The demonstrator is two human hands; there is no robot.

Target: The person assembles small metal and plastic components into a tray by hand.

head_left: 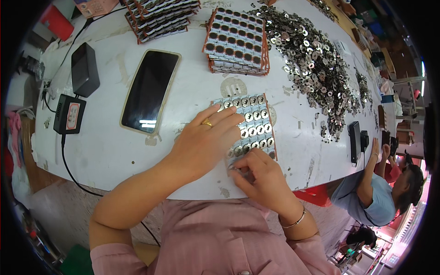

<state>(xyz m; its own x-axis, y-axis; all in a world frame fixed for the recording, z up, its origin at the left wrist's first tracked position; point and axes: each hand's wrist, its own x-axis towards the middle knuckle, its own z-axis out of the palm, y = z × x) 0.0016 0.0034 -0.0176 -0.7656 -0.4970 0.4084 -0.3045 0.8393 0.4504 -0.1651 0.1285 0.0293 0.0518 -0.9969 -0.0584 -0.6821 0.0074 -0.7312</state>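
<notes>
Panel [257,123] on table [110,153], phone [151,89] left, stacked panels [236,39] behind, metal pieces [316,68] behind right

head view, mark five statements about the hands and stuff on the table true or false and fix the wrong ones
1. The bare left hand lies over part of the flat rectangular panel with rows of silver discs. True.
2. The black-screened phone in a pale case lies right of that panel. False: it lies to the left.
3. A gold-coloured ring is on the left hand. True.
4. The thin silver-coloured bracelet is on the left wrist. False: it is on the right wrist.
5. The heap of small silver metal pieces lies right of the nearer stack of white, orange-edged panels. True.
</notes>
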